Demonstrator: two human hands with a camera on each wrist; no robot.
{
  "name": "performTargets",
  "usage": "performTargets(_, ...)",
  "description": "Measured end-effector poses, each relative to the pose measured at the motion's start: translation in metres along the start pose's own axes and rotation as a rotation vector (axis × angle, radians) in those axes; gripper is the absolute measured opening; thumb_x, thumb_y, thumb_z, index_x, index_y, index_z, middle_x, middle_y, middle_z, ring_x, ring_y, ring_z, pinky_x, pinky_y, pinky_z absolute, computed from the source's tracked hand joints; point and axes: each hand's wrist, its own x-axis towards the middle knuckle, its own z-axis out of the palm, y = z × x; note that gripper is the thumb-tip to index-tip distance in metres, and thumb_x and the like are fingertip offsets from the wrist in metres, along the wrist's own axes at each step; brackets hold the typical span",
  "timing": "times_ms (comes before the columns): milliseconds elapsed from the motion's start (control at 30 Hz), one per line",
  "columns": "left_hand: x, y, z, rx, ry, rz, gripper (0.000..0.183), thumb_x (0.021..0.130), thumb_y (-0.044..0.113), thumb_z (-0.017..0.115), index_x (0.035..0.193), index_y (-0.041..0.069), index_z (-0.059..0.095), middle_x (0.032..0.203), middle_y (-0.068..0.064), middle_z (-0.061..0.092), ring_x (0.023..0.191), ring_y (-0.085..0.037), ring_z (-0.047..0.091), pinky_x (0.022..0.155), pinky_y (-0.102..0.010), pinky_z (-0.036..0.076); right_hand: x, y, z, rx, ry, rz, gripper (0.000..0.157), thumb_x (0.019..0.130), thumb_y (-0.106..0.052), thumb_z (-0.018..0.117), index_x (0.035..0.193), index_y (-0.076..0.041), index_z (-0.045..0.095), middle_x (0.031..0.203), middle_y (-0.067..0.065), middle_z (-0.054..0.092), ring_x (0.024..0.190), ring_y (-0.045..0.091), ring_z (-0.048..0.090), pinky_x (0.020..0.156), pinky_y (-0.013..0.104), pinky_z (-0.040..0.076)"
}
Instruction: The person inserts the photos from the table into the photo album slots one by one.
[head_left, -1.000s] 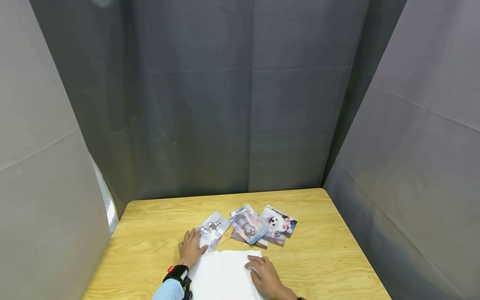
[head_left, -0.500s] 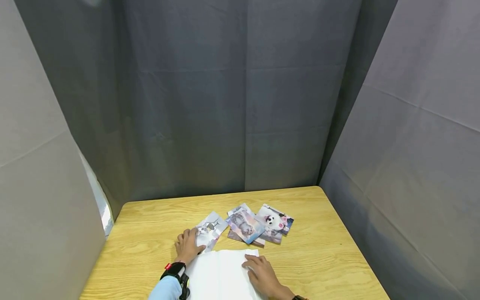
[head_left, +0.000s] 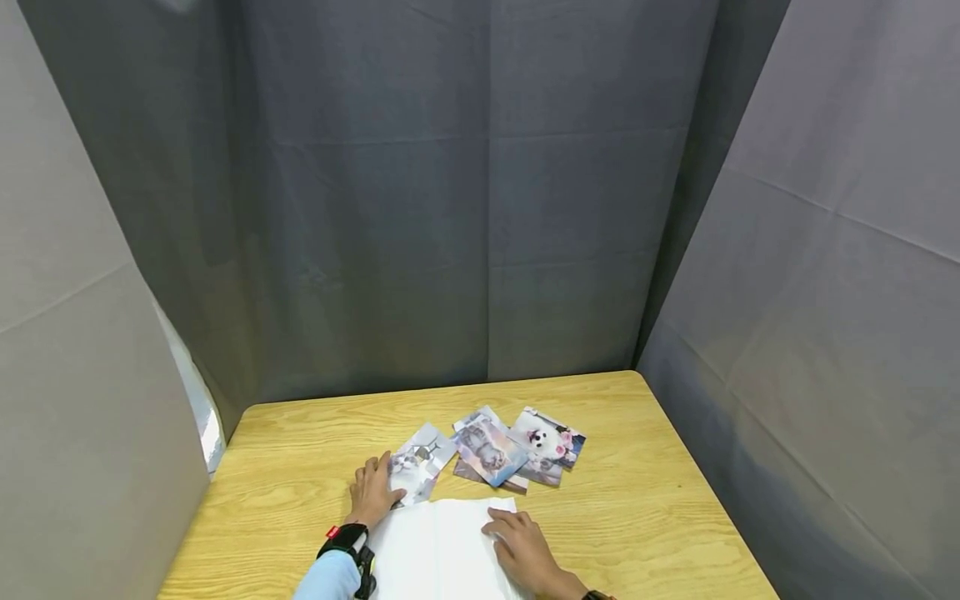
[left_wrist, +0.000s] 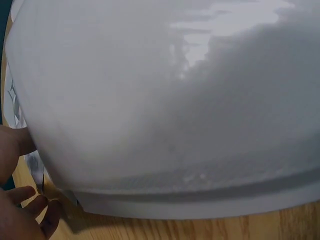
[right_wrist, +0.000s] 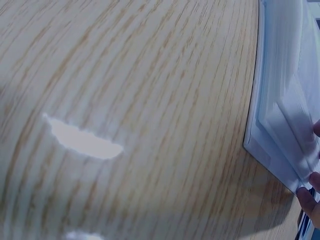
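Note:
A photo album [head_left: 438, 550] with glossy white pages lies spread at the table's front. My left hand [head_left: 371, 493] rests past its upper left corner, fingers along the left edge of a picture card [head_left: 420, 458] and thumb near that card's lower end. In the left wrist view the thumb reaches the page's edge and the fingers [left_wrist: 40, 215] lie loosely bent near the wood. My right hand [head_left: 528, 554] holds the album's upper right corner. The right wrist view shows its fingertips [right_wrist: 306, 196] at that corner, where the page edges [right_wrist: 295, 117] fan apart.
Beyond the album, several picture cards overlap, among them a pastel one [head_left: 491, 450] and one with a white dog [head_left: 543, 437]. Dark curtain [head_left: 375, 208] hangs behind the wooden table [head_left: 637, 500], with pale cloth [head_left: 825, 292] at both sides.
The head view has shifted slightly, so everything sits a little further left. My left hand's fingers have moved slightly along the picture card; my right hand stays at the album's corner.

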Motion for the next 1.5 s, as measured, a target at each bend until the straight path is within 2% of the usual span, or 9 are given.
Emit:
performTargets(167,0.002,0.001,-0.001,0.006,-0.005,0.013,0.075,0.075,0.014,0.086,0.139,0.001,0.050,0.128,-0.029,0.052,0.113,-0.050,0.047,0.084,-0.065,0.041,0.000,0.000,0.001,-0.016,0.010,-0.008,0.025,0.091,-0.005,0.063,0.113,-0.017,0.068,0.132,0.009,0.060,0.102,0.024,0.054,0.074,0.036,0.044)
performTargets(400,0.009,0.005,0.001,-0.054,0.055,0.011,0.086,0.067,0.001,0.089,0.140,-0.002,0.044,0.112,-0.022,0.039,0.090,-0.035,0.050,0.072,-0.050,0.049,0.000,-0.001,0.000,-0.013,-0.002,-0.005,0.025,0.092,-0.005,0.063,0.114,-0.017,0.067,0.133,0.009,0.060,0.103,0.023,0.054,0.077,0.037,0.045)
performTargets(567,0.008,0.003,-0.003,-0.107,0.124,0.086,0.054,0.077,-0.007,0.079,0.126,-0.006,0.057,0.102,-0.019,0.042,0.075,-0.029,0.055,0.061,-0.044,0.049,0.000,-0.003,0.001,-0.014,-0.002,-0.003,0.025,0.091,-0.005,0.063,0.113,-0.016,0.068,0.132,0.010,0.060,0.103,0.024,0.054,0.076,0.037,0.045)
performTargets(667,0.007,-0.001,-0.008,-0.123,0.186,0.121,0.032,0.083,-0.006,0.074,0.113,-0.005,0.064,0.096,-0.017,0.050,0.073,-0.031,0.059,0.062,-0.044,0.050,0.000,-0.004,0.002,-0.012,-0.003,-0.011,0.026,0.091,-0.005,0.063,0.113,-0.016,0.067,0.132,0.010,0.060,0.103,0.024,0.054,0.075,0.036,0.045)
performTargets(867,0.006,0.000,-0.021,-0.239,0.243,0.148,0.013,0.086,-0.005,0.071,0.098,-0.001,0.065,0.086,-0.012,0.066,0.076,-0.028,0.065,0.066,-0.044,0.052,-0.001,-0.002,0.002,-0.016,0.048,-0.042,0.026,0.089,-0.002,0.064,0.112,-0.015,0.067,0.131,0.011,0.061,0.100,0.024,0.054,0.075,0.038,0.045)
performTargets(1000,-0.001,0.006,-0.029,-0.343,0.256,0.133,0.012,0.087,-0.006,0.070,0.097,-0.001,0.066,0.087,-0.014,0.069,0.077,-0.028,0.068,0.065,-0.040,0.054,0.000,0.000,0.002,-0.018,0.060,-0.053,0.026,0.088,-0.002,0.065,0.111,-0.014,0.068,0.129,0.012,0.061,0.099,0.024,0.053,0.074,0.037,0.044)
performTargets(1233,-0.022,0.018,-0.036,-0.511,0.337,0.123,0.013,0.089,-0.006,0.068,0.101,-0.002,0.065,0.088,-0.015,0.069,0.074,-0.030,0.069,0.062,-0.033,0.057,0.007,-0.001,0.001,-0.070,0.053,-0.060,0.027,0.086,-0.004,0.065,0.109,-0.017,0.068,0.128,0.009,0.061,0.102,0.027,0.052,0.075,0.041,0.042)
performTargets(1367,-0.040,0.030,-0.037,-0.633,0.353,0.059,0.015,0.089,-0.005,0.068,0.104,-0.005,0.063,0.089,-0.017,0.068,0.075,-0.032,0.070,0.063,-0.031,0.058,0.013,-0.006,0.000,-0.083,0.069,-0.077,0.029,0.084,-0.003,0.067,0.108,-0.019,0.068,0.127,0.009,0.060,0.104,0.028,0.051,0.076,0.044,0.041)
performTargets(1500,-0.059,0.045,-0.034,-0.756,0.366,-0.020,0.019,0.088,-0.006,0.069,0.105,-0.008,0.062,0.089,-0.020,0.068,0.076,-0.034,0.070,0.063,-0.028,0.058,0.024,-0.011,-0.001,-0.019,0.130,-0.123,0.028,0.084,-0.002,0.070,0.110,-0.014,0.068,0.121,0.010,0.062,0.101,0.026,0.053,0.075,0.040,0.041)
